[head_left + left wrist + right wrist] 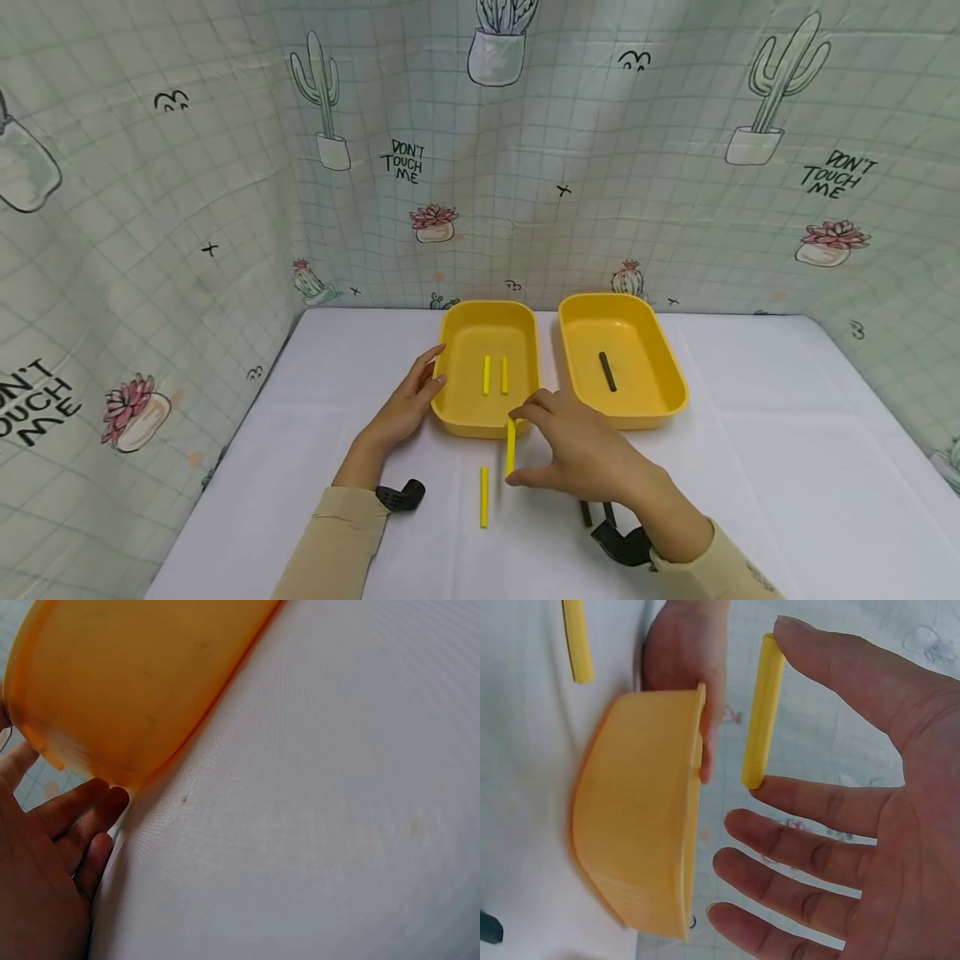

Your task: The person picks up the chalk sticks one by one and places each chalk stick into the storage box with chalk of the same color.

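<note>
My right hand pinches a yellow stick endwise between thumb and index fingertip, just off the near edge of the left yellow tray. In the right wrist view, that stick spans the two fingertips, the other fingers spread apart. My left hand holds the same tray at its left side, thumb at the rim; the left wrist view shows fingers against the tray's outer wall. Inside this tray lie two yellow sticks. Another yellow stick lies on the table in front.
To the right stands a second yellow tray with one black stick in it. Two black sticks lie on the white tablecloth, partly hidden beneath the right wrist. A patterned curtain hangs behind the table and along its sides.
</note>
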### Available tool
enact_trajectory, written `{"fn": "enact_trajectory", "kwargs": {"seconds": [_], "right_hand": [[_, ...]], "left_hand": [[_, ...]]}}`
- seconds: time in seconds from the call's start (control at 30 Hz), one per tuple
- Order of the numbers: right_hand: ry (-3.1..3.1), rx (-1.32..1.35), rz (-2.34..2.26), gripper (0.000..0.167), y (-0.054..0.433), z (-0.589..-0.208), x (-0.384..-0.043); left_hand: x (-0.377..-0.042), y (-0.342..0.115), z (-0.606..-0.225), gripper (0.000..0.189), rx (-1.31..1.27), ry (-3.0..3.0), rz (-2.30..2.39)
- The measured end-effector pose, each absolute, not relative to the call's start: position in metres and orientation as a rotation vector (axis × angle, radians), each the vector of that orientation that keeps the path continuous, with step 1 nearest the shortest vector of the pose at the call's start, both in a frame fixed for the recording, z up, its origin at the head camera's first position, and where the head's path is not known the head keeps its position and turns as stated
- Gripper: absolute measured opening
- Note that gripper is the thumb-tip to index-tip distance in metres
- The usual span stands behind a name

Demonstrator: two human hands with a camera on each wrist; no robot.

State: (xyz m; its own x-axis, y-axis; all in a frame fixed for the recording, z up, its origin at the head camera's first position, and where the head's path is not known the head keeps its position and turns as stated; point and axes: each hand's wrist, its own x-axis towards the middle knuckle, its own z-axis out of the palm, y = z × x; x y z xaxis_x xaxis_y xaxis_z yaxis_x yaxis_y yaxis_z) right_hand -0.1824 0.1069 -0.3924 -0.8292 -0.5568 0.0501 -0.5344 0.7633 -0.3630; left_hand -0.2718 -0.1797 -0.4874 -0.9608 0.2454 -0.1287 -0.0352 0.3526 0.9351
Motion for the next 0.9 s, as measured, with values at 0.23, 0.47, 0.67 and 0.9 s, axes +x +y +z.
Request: {"fn": "enact_trajectory", "kwargs": {"seconds": [0.23,0.47,0.67,0.9], "right_hand": [[2.943,-0.864,-0.562,0.073,0.114,-0.392,-0.187],[2.964,-0.816,-0.543,0.076,0.116,-0.39,-0.197],[2.966,-0.755,-0.548,0.076,0.117,-0.392,-0.21],[2.944,-0.725,-0.569,0.075,0.12,-0.394,-0.221]], "left_hand": [[-0.273,-0.178,-0.491,0.054,0.21,2.376,1.655],[-0.274,-0.179,-0.491,0.053,0.206,2.38,1.653],[-0.275,-0.18,-0.492,0.053,0.224,2.393,1.652],[-0.275,-0.181,-0.492,0.053,0.215,2.385,1.656]]}}
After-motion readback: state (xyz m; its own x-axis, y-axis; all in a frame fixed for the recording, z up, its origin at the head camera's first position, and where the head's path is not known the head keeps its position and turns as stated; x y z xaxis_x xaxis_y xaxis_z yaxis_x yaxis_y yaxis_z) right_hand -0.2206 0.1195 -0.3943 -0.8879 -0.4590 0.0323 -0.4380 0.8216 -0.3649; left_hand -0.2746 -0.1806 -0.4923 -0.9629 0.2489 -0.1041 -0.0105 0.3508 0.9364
